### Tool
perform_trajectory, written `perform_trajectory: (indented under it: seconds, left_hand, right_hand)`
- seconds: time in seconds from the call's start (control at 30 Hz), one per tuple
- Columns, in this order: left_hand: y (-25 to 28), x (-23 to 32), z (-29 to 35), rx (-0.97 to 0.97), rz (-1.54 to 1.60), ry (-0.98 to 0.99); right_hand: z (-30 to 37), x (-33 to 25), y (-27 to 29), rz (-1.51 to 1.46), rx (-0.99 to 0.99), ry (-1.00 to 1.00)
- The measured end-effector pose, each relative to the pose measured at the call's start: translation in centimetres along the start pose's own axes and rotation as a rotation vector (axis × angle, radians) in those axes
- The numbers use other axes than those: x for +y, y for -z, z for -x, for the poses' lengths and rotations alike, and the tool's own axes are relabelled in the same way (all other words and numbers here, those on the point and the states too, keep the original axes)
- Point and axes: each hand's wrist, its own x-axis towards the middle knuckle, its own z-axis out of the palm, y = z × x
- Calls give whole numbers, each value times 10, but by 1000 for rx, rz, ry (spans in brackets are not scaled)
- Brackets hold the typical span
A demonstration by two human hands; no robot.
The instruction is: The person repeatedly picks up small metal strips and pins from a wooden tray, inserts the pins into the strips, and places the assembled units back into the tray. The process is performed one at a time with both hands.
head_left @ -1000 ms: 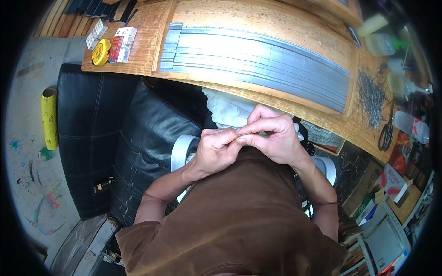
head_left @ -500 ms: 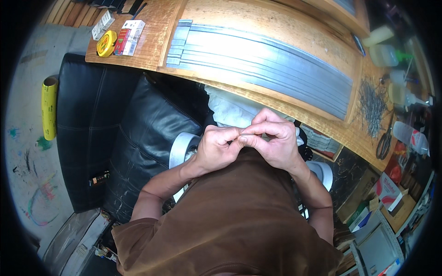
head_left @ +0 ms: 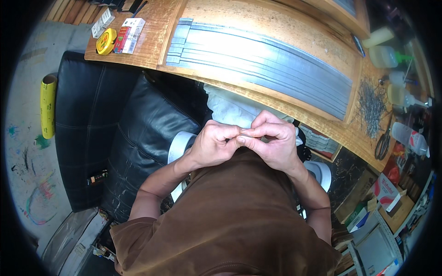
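Note:
My left hand [head_left: 215, 142] and my right hand [head_left: 274, 140] meet in front of my brown shirt [head_left: 244, 207], just short of the wooden workbench. Thumb and forefinger of each are pinched together, with the fingertips touching those of the other hand. Whatever lies between them is hidden or too small to make out. On the bench beyond them, a row of long grey metal strips [head_left: 267, 60] lies side by side in a shallow wooden tray [head_left: 239, 16]. A heap of thin metal wires or nails [head_left: 372, 108] sits right of the tray, near black-handled scissors [head_left: 383, 143].
A yellow tape measure [head_left: 106, 41] and a red-and-white box [head_left: 129, 36] stand at the bench's left end. Plastic bottles [head_left: 384, 56] line its right side. A black leather seat [head_left: 152, 110] is to my left, with a yellow roll [head_left: 48, 108] beyond it.
Both hands stay pinched together at nearly the same spot, with only slight finger shifts. The whole view has moved a little.

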Motion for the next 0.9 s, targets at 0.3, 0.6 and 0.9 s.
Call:
perform_trajectory:
  seconds: [0.3,0.6,0.9]
  left_hand:
    - [2,3,-1,-7,0,2]
    - [-6,1,-3,94,58,-58]
    - [-3,-1,-2,93,43,-70]
  right_hand:
    - [-1,2,-1,20,9,13]
    - [0,3,-1,2,10,10]
    - [2,-6,-3,38,37,56]
